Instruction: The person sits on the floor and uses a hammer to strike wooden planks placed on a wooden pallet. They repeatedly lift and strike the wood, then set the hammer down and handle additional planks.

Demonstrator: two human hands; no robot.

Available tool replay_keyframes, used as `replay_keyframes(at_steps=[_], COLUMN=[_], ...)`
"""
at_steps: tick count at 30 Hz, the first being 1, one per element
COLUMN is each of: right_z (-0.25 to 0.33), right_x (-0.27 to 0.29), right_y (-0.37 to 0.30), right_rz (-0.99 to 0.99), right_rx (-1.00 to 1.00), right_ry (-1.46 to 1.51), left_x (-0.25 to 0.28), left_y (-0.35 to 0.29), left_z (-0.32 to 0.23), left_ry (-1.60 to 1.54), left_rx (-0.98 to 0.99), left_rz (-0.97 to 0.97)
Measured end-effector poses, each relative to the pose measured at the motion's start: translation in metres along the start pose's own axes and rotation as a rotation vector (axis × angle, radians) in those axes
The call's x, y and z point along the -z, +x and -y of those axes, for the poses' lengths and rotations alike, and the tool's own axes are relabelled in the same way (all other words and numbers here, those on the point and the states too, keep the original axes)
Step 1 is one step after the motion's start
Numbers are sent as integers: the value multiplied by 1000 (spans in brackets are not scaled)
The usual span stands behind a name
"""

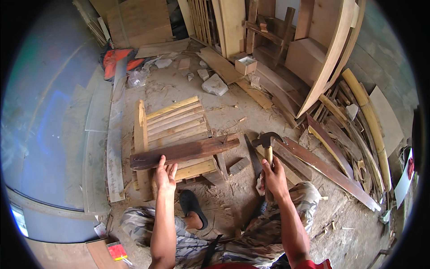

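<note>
My left hand point(165, 178) grips the near edge of a dark brown wooden plank point(190, 151), its thumb against the face and its fingers curled below. The plank lies crosswise over a low slatted wooden frame point(177, 123); whether it rests on the slats or is lifted off them I cannot tell. Right of the plank, my right hand point(274, 178) is closed around the wooden handle of a claw hammer point(267, 140), held upright with its dark head at the top. Beside the hammer, a dark tapering blade point(253, 157) like a handsaw's is partly hidden.
Scrap boards and bamboo point(365, 119) are heaped at the right. A brown board point(329, 168) slants across the floor there. A small wooden block point(239, 166) lies near the frame, and a stone chunk point(215, 85) farther off. Glass panes point(96, 148) lean at the left.
</note>
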State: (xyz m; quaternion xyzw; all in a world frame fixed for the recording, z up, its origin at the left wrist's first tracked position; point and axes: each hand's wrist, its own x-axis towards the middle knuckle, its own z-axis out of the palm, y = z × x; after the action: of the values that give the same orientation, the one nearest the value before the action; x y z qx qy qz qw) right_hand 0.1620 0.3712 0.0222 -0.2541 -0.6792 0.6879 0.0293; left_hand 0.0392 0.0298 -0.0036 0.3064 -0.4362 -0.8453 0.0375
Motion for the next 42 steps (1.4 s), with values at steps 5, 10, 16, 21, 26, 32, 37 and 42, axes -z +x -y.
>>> replay_keyframes(at_steps=[5,10,16,21,26,32,37,42], right_z=[-3,-2,5,38,91,98,113,128], right_x=[-2,-2,-10,-12,-17,-39,-26,-38], right_y=[0,-2,-5,-4,4,13,18,18], right_rz=[6,7,54,79,11,60,202,-22], right_rx=[-12,5,32,61,218,116,106,279], right_ry=[-36,-110,-149,-195,-104,-281,-445,-155], left_x=[16,-10,-57,-83,-91,-69,-67,-63], left_y=[1,-105,-18,24,17,29,31,35], left_z=[-9,-8,-29,-38,-44,-27,-26,-24], left_ry=[-78,202,1778,2188,2195,2050,2068,2027], left_rx=[44,-101,-1124,-595,-521,-939,-814,-928], left_rz=[46,116,387,509,629,523,528,518])
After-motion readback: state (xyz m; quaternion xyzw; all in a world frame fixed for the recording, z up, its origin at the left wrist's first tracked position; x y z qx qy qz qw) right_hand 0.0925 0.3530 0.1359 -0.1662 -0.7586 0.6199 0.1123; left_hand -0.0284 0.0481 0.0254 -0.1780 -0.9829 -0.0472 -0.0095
